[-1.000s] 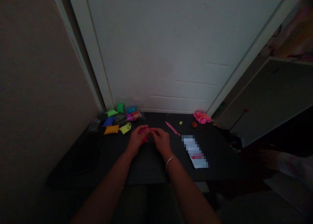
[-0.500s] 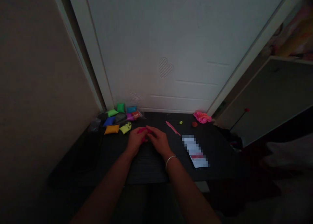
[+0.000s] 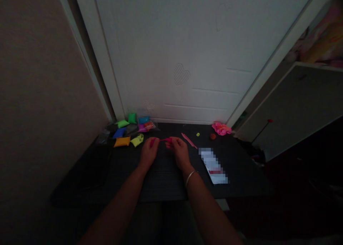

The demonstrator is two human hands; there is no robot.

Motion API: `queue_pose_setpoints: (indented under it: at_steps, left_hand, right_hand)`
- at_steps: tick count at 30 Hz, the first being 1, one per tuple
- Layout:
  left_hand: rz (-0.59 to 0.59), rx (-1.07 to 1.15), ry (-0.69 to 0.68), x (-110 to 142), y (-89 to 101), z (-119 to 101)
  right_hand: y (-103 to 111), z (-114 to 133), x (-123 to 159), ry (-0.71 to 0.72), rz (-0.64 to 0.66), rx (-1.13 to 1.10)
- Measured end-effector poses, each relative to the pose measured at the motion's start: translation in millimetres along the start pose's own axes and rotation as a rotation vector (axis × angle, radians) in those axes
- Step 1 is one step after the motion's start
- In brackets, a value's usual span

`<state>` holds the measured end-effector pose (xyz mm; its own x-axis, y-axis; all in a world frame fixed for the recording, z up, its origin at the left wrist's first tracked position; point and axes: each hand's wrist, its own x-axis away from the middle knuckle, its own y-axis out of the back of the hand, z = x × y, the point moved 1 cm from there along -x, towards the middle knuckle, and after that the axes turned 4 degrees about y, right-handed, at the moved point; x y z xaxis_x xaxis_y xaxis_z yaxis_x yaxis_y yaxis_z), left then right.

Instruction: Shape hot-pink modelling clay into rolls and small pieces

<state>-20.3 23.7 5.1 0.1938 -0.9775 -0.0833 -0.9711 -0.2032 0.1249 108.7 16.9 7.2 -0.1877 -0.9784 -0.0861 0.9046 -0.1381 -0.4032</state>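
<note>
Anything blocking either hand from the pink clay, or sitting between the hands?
Nothing visible in the way. Left hand and right hand both grip the pink clay; only its thin strand spans the gap. The pink tools lie off to the right.

Probably a dim home room, with a heart-embossed white panel point(image 3: 171, 55) behind a desk point(image 3: 166, 177).

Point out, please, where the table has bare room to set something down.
The table looks bare right of the phone, out to the table's right edge, and between the forearms, nearer than the left hand and right hand, which hold pink clay. The back left is crowded with coloured packets; pink sticks lie by the phone's far end.
</note>
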Motion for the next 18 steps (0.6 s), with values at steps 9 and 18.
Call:
queue_pose_setpoints:
  at_steps: [9,18]
  left_hand:
    - [0.135,0.332,0.169,6.0,-6.5,-4.1]
    - [0.134,0.594,0.268,8.5,-6.8,-6.9]
  right_hand:
    - [6.6,-4.4,-2.8,-0.127,0.027,-0.206]
    - [-2.6,-5.1,4.3,-0.112,0.11,-0.003]
